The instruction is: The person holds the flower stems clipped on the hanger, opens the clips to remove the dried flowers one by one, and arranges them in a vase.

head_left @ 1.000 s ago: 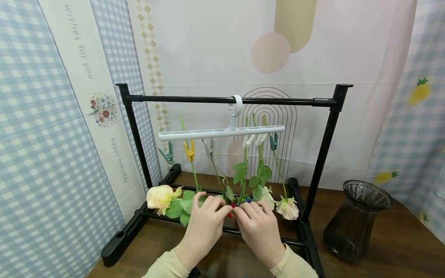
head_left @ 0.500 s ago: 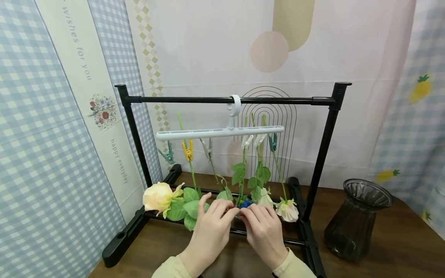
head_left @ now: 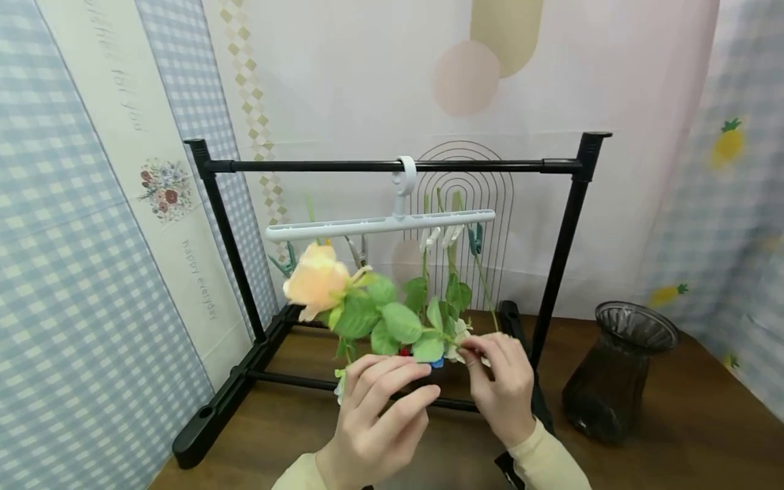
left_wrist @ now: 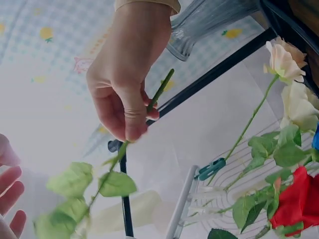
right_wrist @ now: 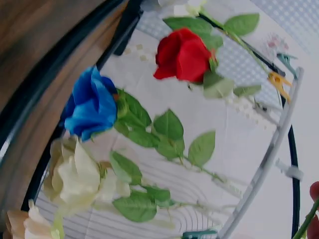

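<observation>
A peach rose (head_left: 315,279) with green leaves lies slanted in front of the hanger, its bloom to the upper left. Thumb and fingers of my right hand (head_left: 505,381) pinch its stem near the cut end, which pokes out past the grip in the left wrist view (left_wrist: 161,89). My left hand (head_left: 380,415) is below the leaves, fingers loosely bent and holding nothing. Behind the rose, a pale hanger (head_left: 380,223) carries clips with upside-down flowers, among them a red rose (right_wrist: 182,55), a blue rose (right_wrist: 92,104) and a cream rose (right_wrist: 77,174).
A black rack (head_left: 343,166) bears the hanger on its top bar. At the hanger's left end, a teal clip (head_left: 284,260) holds no flower. A dark glass vase (head_left: 618,381) stands on the wooden table (head_left: 269,435) to the right, with patterned cloth behind.
The peach rose has risen and shifted right, now crossing in front of the hanging stems. My left hand has come away from the right, which has moved right with the stem.
</observation>
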The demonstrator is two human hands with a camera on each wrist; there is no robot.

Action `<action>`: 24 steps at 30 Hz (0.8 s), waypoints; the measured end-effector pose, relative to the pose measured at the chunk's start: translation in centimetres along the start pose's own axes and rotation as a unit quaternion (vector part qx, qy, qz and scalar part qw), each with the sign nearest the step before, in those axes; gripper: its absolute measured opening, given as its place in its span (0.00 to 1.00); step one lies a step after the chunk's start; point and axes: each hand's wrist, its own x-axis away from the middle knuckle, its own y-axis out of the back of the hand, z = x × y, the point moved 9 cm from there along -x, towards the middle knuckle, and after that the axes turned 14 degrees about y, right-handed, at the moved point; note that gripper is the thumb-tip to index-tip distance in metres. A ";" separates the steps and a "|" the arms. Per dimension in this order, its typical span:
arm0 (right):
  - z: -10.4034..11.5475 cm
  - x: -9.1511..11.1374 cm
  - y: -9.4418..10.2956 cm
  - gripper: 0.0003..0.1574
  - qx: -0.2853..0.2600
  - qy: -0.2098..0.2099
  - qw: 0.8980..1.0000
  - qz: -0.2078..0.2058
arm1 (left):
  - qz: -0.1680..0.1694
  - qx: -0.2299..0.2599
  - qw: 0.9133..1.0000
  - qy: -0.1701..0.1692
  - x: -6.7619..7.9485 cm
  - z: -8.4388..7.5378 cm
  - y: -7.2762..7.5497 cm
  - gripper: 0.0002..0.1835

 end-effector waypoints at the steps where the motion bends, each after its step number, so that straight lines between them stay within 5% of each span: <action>1: -0.3 -0.2 0.3 0.18 -0.001 -0.004 1.000 -0.009 | -0.002 0.001 1.000 0.006 0.0 0.0 0.0 0.10; 7: -2.3 -1.4 1.9 0.14 -0.026 -0.058 0.997 -0.052 | 0.004 0.019 0.999 0.039 0.5 0.2 -0.6 0.10; 11: -3.9 -2.1 2.9 0.04 -0.036 -0.121 0.990 -0.059 | 0.030 0.054 0.996 0.059 1.3 0.4 -2.5 0.09; 17: -5.9 -2.4 4.2 0.08 -0.022 -0.202 0.977 -0.070 | 0.115 0.085 0.986 0.089 3.5 0.1 -6.6 0.11; 24: -8.4 -2.0 6.8 0.08 -0.034 -0.272 0.954 -0.119 | 0.212 0.089 0.961 0.153 5.2 1.0 -10.0 0.09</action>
